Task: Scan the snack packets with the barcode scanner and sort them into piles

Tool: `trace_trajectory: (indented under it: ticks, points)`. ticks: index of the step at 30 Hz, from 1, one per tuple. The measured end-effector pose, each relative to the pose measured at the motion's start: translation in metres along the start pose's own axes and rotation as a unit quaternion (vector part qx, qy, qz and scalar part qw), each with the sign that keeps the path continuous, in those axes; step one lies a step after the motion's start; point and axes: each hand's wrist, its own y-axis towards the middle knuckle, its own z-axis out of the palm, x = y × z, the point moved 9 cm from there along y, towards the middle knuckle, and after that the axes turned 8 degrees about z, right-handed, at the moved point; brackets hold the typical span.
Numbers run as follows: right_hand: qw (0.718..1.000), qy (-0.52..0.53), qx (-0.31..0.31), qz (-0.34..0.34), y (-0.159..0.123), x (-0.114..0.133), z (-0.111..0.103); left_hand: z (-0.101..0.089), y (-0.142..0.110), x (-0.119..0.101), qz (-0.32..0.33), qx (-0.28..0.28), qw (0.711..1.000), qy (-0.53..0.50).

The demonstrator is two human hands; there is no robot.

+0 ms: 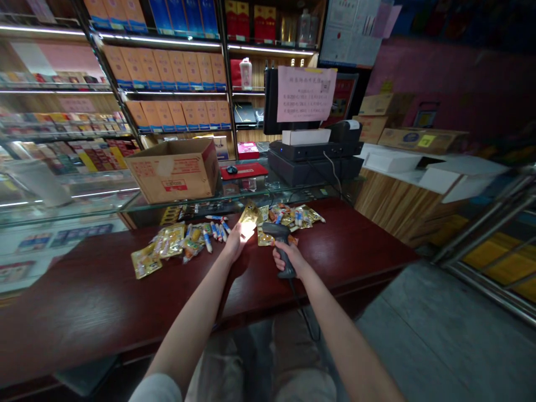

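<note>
My left hand (235,244) is closed on a gold snack packet (248,216), held up over the dark red table. Bright light falls on the packet's lower part. A black handheld barcode scanner (281,245) is in my right hand (291,258), its head turned toward the packet and its cable hanging past the table's front edge. Left of my hands lies a pile of gold packets (169,240), with several white-and-blue wrapped sticks (216,231) beside it. Behind the scanner is a second pile of gold packets (307,215) and wrapped sticks.
An open cardboard box (178,173) stands on the glass counter behind the table (335,245). Right of it are a mouse (231,170) on a red mat, a black cash drawer (310,167) and a monitor (271,106) with a paper notice. Metal railings (489,240) run along the right.
</note>
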Motion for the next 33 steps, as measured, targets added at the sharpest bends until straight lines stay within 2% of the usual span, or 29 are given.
trace_trajectory:
  ticks: [2,4,6,8,11,14,16,18,20,23,25,28,30,33]
  points:
    - [1.000,-0.003,-0.006,-0.005,0.000,0.001,-0.002,-0.001,0.000,0.002,0.004,-0.001,1.000,0.031]
    - [1.000,-0.005,-0.010,-0.005,0.000,0.003,-0.005,0.000,0.000,-0.002,0.033,0.021,0.994,0.105]
    - [1.000,-0.004,-0.012,-0.002,-0.001,0.003,-0.006,-0.001,0.000,-0.020,0.104,0.023,0.965,0.241]
    - [1.000,0.002,-0.014,0.001,0.000,0.001,-0.007,-0.003,-0.004,-0.050,0.207,-0.002,0.892,0.402]
    - [1.000,0.020,-0.021,-0.002,-0.001,0.001,-0.010,-0.003,-0.018,-0.092,0.316,-0.054,0.747,0.583]
    - [0.999,0.040,-0.032,-0.011,-0.001,0.002,-0.014,-0.007,-0.029,-0.115,0.319,-0.095,0.643,0.689]
    - [0.998,0.051,-0.036,-0.017,-0.002,0.003,-0.016,-0.014,-0.031,-0.114,0.266,-0.102,0.607,0.742]
    - [0.997,0.062,-0.038,-0.019,-0.001,0.004,-0.017,-0.025,-0.031,-0.103,0.193,-0.102,0.591,0.776]
    - [0.996,0.074,-0.038,-0.019,-0.001,0.004,-0.019,-0.033,-0.031,-0.091,0.147,-0.100,0.583,0.793]
    - [0.995,0.086,-0.038,-0.022,0.000,0.005,-0.021,-0.032,-0.029,-0.081,0.149,-0.097,0.580,0.795]
    - [0.995,0.094,-0.038,-0.023,0.002,0.005,-0.022,-0.019,-0.023,-0.078,0.180,-0.077,0.591,0.782]
    - [0.993,0.111,-0.044,-0.020,0.005,0.005,-0.025,0.015,-0.005,-0.062,0.200,0.000,0.627,0.753]
    - [0.991,0.119,-0.050,-0.017,0.008,0.005,-0.027,0.033,0.013,-0.042,0.146,0.041,0.647,0.747]
    - [0.990,0.127,-0.053,-0.012,0.010,0.005,-0.028,0.058,0.033,-0.010,0.085,0.077,0.645,0.755]
